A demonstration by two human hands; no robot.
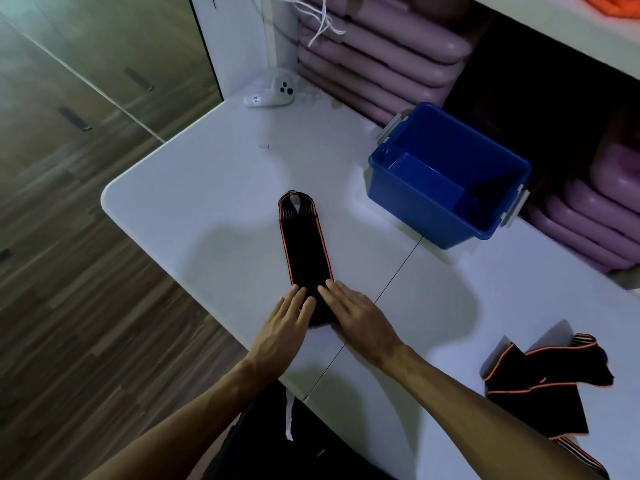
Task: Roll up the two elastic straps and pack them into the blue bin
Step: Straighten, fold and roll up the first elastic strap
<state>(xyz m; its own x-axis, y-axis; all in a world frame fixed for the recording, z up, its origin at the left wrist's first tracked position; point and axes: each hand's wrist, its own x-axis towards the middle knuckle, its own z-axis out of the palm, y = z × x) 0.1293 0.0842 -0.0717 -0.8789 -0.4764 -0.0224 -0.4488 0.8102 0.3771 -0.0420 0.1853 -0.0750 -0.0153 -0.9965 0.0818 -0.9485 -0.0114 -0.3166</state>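
Observation:
A black elastic strap with orange edges [304,244] lies flat and straight on the white table [194,202], running away from me. My left hand [289,322] and my right hand [353,315] press flat on its near end, fingers extended and side by side. The second black and orange strap [543,386] lies crumpled at the table's right front. The blue bin [446,174] stands empty and open at the back right, beyond the flat strap.
A white handheld controller [273,93] lies at the table's far edge, with a small screw-like item [264,146] nearer. Stacked purple mats [377,60] fill shelves behind the bin. Wooden floor [69,237] lies off the table's left edge.

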